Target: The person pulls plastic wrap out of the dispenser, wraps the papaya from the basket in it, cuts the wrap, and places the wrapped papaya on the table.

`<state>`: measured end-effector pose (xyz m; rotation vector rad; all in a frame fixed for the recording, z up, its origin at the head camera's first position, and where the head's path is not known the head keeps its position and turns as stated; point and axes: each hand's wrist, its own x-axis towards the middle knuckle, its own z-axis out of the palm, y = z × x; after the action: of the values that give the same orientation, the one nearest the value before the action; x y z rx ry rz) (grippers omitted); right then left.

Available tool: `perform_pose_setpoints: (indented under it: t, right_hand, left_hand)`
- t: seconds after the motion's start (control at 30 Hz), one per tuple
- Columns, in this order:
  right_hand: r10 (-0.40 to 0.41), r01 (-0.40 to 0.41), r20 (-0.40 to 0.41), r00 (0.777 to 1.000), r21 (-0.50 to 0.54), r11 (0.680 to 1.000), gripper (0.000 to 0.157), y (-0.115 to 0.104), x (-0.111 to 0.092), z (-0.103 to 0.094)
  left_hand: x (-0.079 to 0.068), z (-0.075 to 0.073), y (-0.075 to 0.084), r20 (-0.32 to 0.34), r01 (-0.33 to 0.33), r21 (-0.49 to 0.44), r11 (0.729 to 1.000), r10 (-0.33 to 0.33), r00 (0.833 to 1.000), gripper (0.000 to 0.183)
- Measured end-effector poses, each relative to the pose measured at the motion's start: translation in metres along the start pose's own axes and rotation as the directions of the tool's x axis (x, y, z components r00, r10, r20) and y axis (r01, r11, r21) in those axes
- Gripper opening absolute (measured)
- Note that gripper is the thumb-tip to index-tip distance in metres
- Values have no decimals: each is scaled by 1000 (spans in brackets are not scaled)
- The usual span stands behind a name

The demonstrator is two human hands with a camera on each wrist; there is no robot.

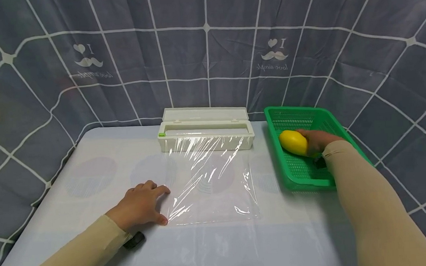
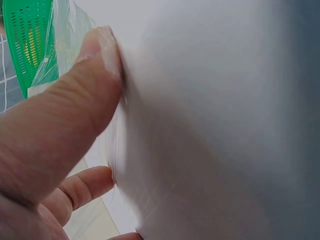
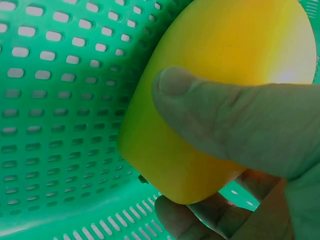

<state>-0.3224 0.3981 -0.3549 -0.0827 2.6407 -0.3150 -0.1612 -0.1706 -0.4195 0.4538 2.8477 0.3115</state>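
In the head view a sheet of cling film (image 1: 212, 181) stretches from a white film dispenser (image 1: 164, 144) toward the front of the table. My left hand (image 1: 139, 205) lies at the film's left edge, thumb and fingers spread apart. The left wrist view shows its thumb (image 2: 92, 85) and fingertips right at the film. Over on the right, my right hand (image 1: 318, 139) reaches into a green basket (image 1: 283, 167) and grips a yellow mango (image 1: 292, 141). Up close in the right wrist view, the thumb lies across the mango (image 3: 220, 50), with fingers curled beneath it.
The dispenser's lid (image 1: 204, 113) stands raised at the back, with a small green piece (image 1: 161, 134) at its left end. Behind the white-covered table (image 1: 101, 147) hangs a grey checked curtain (image 1: 183, 54). A black strap piece (image 1: 134, 240) sits by the left wrist.
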Motion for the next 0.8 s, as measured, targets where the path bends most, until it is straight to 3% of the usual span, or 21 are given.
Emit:
perform_pose_setpoints:
  t: [0.47, 0.8]
  right_hand:
    - [0, -1, 5, 1000, 17, 1000, 107, 4, 1, -1]
    - [-52, 50, -52, 997, -39, 998, 104, 5, -5, -2]
  left_hand:
    - [-2, -2, 3, -3, -6, -6, 1000, 6, 1000, 84]
    - [-2, -2, 1, 3, -5, 6, 1000, 5, 1000, 84]
